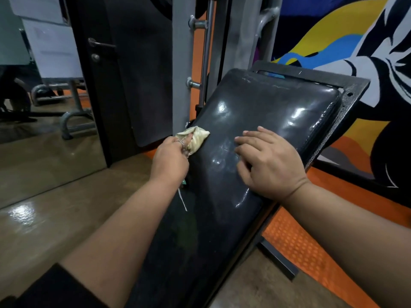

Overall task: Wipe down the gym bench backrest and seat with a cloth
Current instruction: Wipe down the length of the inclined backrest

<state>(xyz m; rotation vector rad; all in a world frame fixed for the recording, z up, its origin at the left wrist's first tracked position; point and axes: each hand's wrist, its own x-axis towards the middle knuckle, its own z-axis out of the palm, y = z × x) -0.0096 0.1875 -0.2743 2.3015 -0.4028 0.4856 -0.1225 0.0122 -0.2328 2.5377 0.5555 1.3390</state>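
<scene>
Head view: mid-wipe at the gym bench, as I watched remotely. The left hand (170, 158) gripped a bunched pale-yellow cloth (193, 138), fingers curled round it, and pressed it against the left edge of the glossy black padded vinyl backrest (262, 107), roughly midway along its length. The right hand (270, 162) lay flat on the pad just right of the cloth, fingers spread and relaxed, holding nothing; I judged it was bracing the pad.

The backrest sloped away from the camera toward the far right, resting on a black metal frame (353, 94) in front of a painted mural wall (333, 30). Faint streaks and whitish smears showed on the pad around and beyond the hands, so I judged the wiping was under way but not finished: the far end looked marked and the middle band only partly covered.

The nearer stretch of dark padding (200, 241), running down between the forearms, looked duller. Whether that was the seat or more backrest I could not tell, nor whether it had been wiped. I counted the seat as work left to do.
</scene>
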